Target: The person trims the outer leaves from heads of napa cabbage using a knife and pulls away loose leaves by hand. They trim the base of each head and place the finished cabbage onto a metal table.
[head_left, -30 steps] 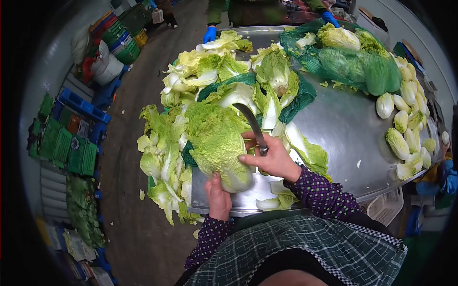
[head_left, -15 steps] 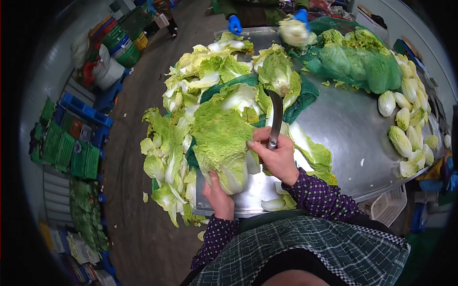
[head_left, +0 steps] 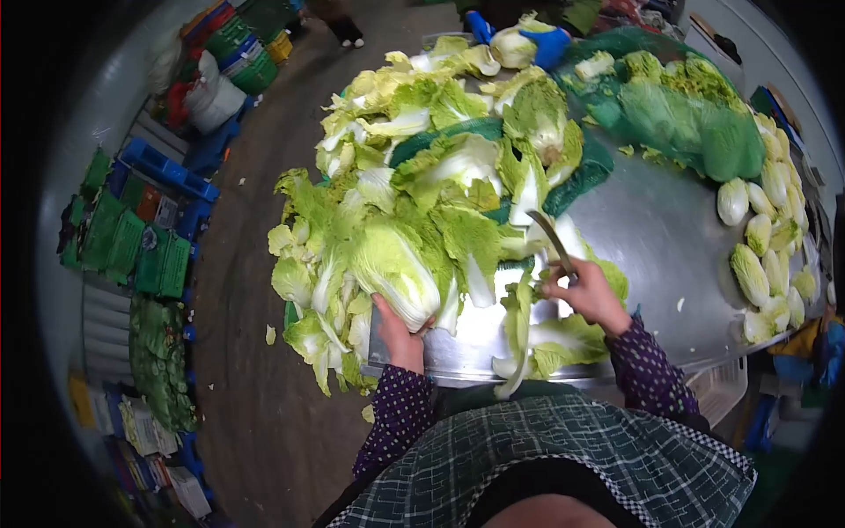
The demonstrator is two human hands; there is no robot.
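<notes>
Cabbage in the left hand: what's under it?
The left hand is at the lower end of the cabbage, palm partly hidden. Loose leaves show beside it; directly beneath is covered, so can't tell leaves from bare table.

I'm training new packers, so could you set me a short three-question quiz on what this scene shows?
1. Multiple choice: what does the right hand hold?
a) scissors
b) a curved knife
c) a brush

2. True or false: the co-worker's hands across the metal table are bare.

3. Fill in the gap: the left hand holds a head of ____, beside a heap of loose leaves.

Key: 1. b; 2. false, they wear blue gloves; 3. cabbage.
</notes>
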